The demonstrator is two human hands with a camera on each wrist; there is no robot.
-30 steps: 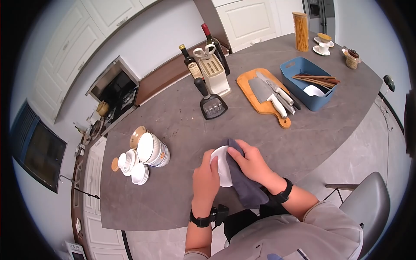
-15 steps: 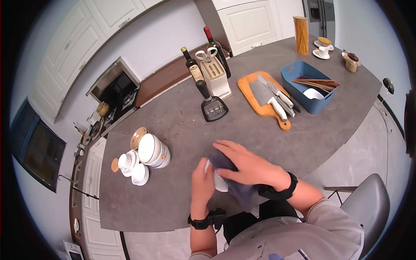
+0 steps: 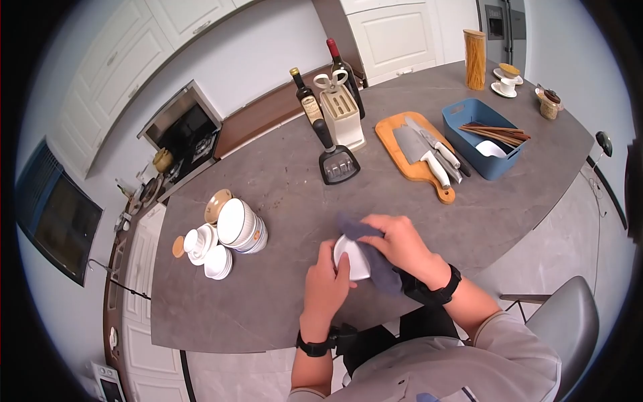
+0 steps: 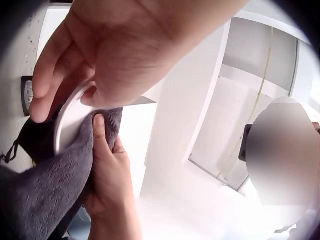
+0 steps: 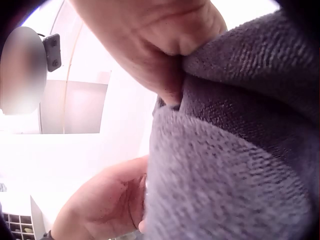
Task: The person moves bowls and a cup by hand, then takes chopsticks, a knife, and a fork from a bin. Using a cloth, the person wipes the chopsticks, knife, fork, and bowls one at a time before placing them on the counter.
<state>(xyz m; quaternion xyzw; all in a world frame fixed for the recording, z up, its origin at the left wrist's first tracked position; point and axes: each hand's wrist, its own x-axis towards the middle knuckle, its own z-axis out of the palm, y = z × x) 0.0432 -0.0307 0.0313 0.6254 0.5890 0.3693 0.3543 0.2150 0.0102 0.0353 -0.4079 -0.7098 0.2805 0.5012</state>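
Just above the near edge of the counter, a small white bowl (image 3: pixel 355 260) is held between the two hands. My left hand (image 3: pixel 325 285) grips its left side, thumb over the inside and fingers behind the wall. A dark grey cloth (image 3: pixel 383 269) covers the bowl's right side, and my right hand (image 3: pixel 404 246) pinches the cloth against the rim. In the left wrist view, the thumb of the right hand presses the cloth onto the white bowl (image 4: pixel 72 117). Folds of the grey cloth (image 5: pixel 215 175) fill much of the right wrist view.
To the left stand stacked white bowls (image 3: pixel 236 222) and small dishes (image 3: pixel 218 262). Beyond the hands are a slotted spatula (image 3: pixel 339 165), a knife block (image 3: pixel 341 117) and bottles. Knives lie on a cutting board (image 3: pixel 407 166), beside a blue basket (image 3: pixel 494 164) holding chopsticks and a white dish.
The right hand swept the cloth leftward across the bowl, then drew back to its right side, uncovering the inside again. The left hand has kept its grip on the bowl.
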